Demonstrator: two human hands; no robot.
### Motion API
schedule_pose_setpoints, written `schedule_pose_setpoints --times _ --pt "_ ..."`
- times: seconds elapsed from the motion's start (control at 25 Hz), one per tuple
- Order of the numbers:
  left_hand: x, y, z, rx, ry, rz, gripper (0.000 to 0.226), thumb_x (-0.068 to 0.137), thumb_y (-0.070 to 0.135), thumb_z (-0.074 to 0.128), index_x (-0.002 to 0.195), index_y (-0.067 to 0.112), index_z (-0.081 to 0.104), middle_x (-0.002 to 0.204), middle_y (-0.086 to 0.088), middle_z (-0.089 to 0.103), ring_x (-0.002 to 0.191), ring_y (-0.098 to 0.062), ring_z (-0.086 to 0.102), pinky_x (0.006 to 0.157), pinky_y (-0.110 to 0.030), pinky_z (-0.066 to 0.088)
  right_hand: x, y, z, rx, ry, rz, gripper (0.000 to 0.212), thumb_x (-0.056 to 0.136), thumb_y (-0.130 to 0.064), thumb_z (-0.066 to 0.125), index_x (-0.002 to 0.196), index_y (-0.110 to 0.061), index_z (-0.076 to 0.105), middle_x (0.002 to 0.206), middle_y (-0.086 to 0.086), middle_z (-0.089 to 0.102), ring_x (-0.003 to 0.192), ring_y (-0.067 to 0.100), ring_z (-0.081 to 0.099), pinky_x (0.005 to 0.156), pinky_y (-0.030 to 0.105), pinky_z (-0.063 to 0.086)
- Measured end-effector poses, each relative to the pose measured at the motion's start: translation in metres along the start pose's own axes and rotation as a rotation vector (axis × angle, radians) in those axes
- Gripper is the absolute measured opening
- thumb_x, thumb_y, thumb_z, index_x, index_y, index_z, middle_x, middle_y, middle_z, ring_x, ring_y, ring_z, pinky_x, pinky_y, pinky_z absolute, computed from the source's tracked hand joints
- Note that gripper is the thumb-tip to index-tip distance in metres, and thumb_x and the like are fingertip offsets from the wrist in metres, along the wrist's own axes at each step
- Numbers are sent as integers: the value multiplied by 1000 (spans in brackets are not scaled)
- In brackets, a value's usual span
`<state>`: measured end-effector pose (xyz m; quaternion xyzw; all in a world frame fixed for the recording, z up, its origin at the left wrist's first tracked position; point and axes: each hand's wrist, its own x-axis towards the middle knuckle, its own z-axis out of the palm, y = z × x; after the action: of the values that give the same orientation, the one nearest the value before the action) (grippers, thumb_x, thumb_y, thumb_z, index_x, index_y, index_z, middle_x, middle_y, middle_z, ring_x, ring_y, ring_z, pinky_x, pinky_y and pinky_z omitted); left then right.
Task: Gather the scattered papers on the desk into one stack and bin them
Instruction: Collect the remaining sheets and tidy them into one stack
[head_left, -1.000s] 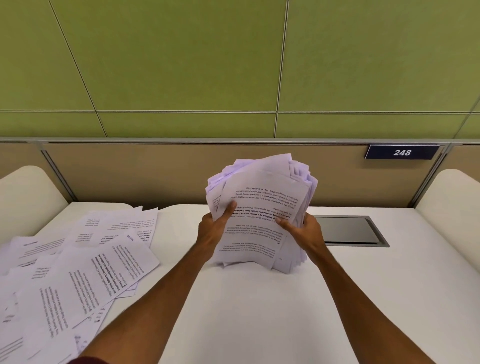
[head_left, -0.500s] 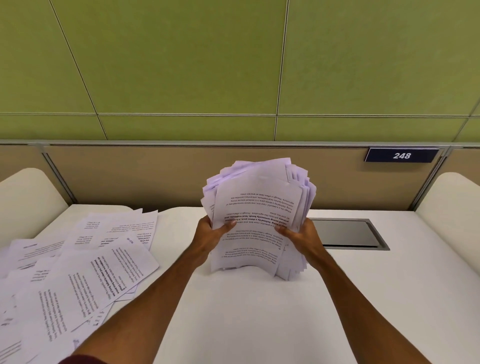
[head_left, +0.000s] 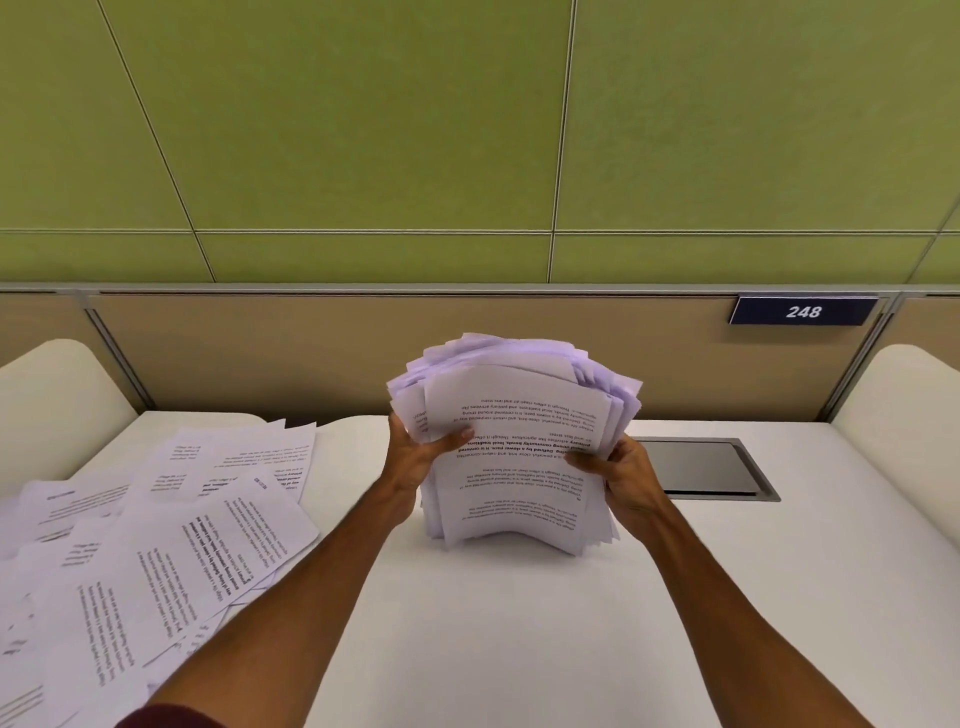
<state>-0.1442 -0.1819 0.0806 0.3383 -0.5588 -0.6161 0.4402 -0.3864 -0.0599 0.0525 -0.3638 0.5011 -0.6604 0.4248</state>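
Note:
A thick, uneven stack of printed white papers (head_left: 519, 415) stands upright on its lower edge on the white desk (head_left: 519, 649), near the desk's middle. My left hand (head_left: 421, 457) grips the stack's left side with the thumb across the front sheet. My right hand (head_left: 618, 473) grips the right side in the same way. The sheets' tops fan out unevenly. Several loose printed papers (head_left: 156, 545) lie scattered and overlapping on the desk's left part, apart from my hands.
A dark recessed cable hatch (head_left: 711, 467) sits in the desk just right of the stack. A tan partition with a blue "248" plate (head_left: 802, 310) and a green wall rise behind. Cream rounded side panels (head_left: 52, 400) flank the desk on both sides.
The stack has come down a little, and its lower edge has settled onto the desk. Both hands keep their grip on its sides.

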Motion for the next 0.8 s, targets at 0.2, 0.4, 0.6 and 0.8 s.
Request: schedule_pose_setpoints --times 0.2,0.4,0.6,0.8 --pt "-2 -6 2 -4 -77 -146 66 46 41 89 105 21 70 106 -4 74 105 -31 66 92 -49 54 0 -6 -2 -267 -63 -28 44 64 7 84 97 -19 70 94 -4 77 84 13 73 67 25 59" --pt "2 8 4 -63 -30 7 58 51 27 90 104 23 68 108 -10 72 99 -29 68 82 -45 57 -2 -9 -1 -130 -7 -70 39 63 -1 83 99 -12 73 100 11 76 89 29 73 73 40 61" --pt "3 1 2 -82 -4 -51 56 54 29 88 106 20 68 104 -7 74 95 -26 70 80 -43 58 -3 -14 1 -285 -129 -13 44 69 -2 83 105 -20 67 99 0 75 89 12 72 68 24 59" --pt "0 -8 2 93 -60 -212 64 48 58 85 102 28 69 98 10 75 93 -11 70 76 -28 57 -5 -5 2 -224 12 14 38 69 4 81 99 -16 70 102 5 75 93 26 71 71 29 60"
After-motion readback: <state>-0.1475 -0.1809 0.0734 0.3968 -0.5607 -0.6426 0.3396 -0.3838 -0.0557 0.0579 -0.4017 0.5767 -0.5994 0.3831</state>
